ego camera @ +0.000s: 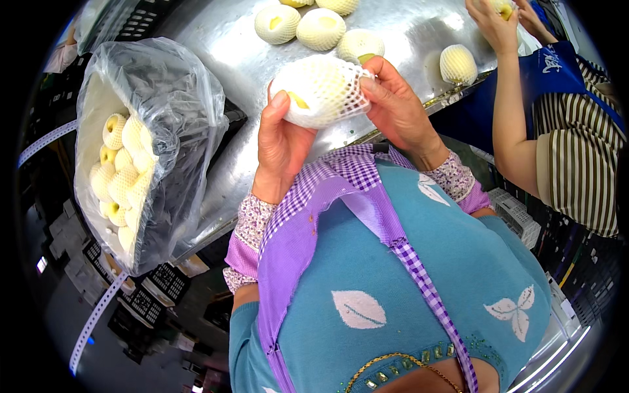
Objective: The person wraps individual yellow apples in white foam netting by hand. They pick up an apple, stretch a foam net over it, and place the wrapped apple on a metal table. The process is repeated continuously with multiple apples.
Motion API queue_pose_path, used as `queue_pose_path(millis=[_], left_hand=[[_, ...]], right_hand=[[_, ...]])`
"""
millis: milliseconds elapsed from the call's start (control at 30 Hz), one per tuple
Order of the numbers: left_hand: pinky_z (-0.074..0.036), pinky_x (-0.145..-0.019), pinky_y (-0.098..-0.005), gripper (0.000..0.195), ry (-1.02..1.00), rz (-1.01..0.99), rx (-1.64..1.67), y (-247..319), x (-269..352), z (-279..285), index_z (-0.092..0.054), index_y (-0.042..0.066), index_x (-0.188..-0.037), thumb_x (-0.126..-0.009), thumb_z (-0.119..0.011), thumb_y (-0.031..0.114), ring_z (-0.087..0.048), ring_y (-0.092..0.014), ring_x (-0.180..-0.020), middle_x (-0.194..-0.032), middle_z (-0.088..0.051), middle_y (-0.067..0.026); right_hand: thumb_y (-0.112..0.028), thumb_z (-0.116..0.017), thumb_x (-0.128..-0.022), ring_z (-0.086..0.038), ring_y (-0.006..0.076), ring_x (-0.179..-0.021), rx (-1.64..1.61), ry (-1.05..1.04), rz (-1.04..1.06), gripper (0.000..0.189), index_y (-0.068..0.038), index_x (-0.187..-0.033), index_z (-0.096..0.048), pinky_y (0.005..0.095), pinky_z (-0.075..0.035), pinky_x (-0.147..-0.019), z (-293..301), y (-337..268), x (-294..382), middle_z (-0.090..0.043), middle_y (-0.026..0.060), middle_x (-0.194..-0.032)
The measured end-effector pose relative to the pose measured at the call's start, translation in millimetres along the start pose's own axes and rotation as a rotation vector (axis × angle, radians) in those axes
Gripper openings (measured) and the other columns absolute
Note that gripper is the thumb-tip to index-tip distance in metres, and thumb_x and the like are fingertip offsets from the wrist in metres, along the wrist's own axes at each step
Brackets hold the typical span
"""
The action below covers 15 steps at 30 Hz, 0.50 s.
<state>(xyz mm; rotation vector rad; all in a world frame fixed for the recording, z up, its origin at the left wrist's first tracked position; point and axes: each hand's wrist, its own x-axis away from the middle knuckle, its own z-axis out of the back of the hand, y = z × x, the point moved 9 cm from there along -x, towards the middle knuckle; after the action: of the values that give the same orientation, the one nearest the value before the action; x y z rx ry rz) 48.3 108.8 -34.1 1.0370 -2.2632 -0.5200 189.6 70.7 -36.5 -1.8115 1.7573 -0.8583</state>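
Between my two hands is a pale yellow fruit in a white foam net sleeve (319, 91), held above the metal table. My left hand (285, 137) cups its left end, the thumb beside an opening where yellow skin shows. With thumb and fingers, my right hand (395, 105) pinches the stretched mesh at the right end. Just beyond lie several netted fruits (322, 29) on the table. To my left, a clear plastic bag liner (182, 83) stands open with several netted fruits (123, 182) inside.
The steel table (231, 98) has a raised front edge near my body. On the right, a co-worker in a striped shirt (580, 162) handles another fruit (505, 11). One netted fruit (458, 65) sits near that person. Black crates (147, 299) are on the floor at lower left.
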Motion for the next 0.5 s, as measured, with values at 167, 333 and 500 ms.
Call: queue_pose_path(millis=[167,333,500], left_hand=[[-0.036,-0.119,-0.0512,0.078,-0.032,-0.021,0.006,-2.8,3.0,3.1,-0.042,0.000,-0.148,-0.088,-0.066,0.043,-0.049,-0.032,-0.138,-0.148,-0.051,-0.0173],[-0.031,-0.122,-0.0504,0.078,-0.069,-0.050,0.064,2.9,5.8,4.7,-0.042,0.003,-0.150,-0.087,-0.066,0.042,-0.046,-0.030,-0.142,-0.151,-0.049,-0.0143],[-0.028,-0.124,-0.0492,0.081,-0.073,-0.092,0.023,7.6,4.8,-7.9,-0.039,0.005,-0.153,-0.085,-0.067,0.040,-0.043,-0.029,-0.143,-0.155,-0.046,-0.0117]], right_hand=[[-0.018,-0.053,-0.108,-0.056,0.0054,-0.087,-0.014,0.115,-0.023,0.008,-0.010,-0.108,-0.051,0.0254,-0.046,-0.080,2.9,10.9,-10.9,-0.062,-0.0015,-0.094],[-0.020,-0.054,-0.108,-0.055,0.0040,-0.084,0.191,0.099,-0.011,0.010,-0.010,-0.107,-0.050,0.0225,-0.045,-0.078,3.5,20.3,-15.4,-0.062,-0.0034,-0.090],[-0.019,-0.055,-0.108,-0.056,0.0029,-0.084,0.277,0.119,0.012,0.012,-0.009,-0.107,-0.051,0.0207,-0.046,-0.076,10.3,26.3,-16.6,-0.061,-0.0034,-0.091]])
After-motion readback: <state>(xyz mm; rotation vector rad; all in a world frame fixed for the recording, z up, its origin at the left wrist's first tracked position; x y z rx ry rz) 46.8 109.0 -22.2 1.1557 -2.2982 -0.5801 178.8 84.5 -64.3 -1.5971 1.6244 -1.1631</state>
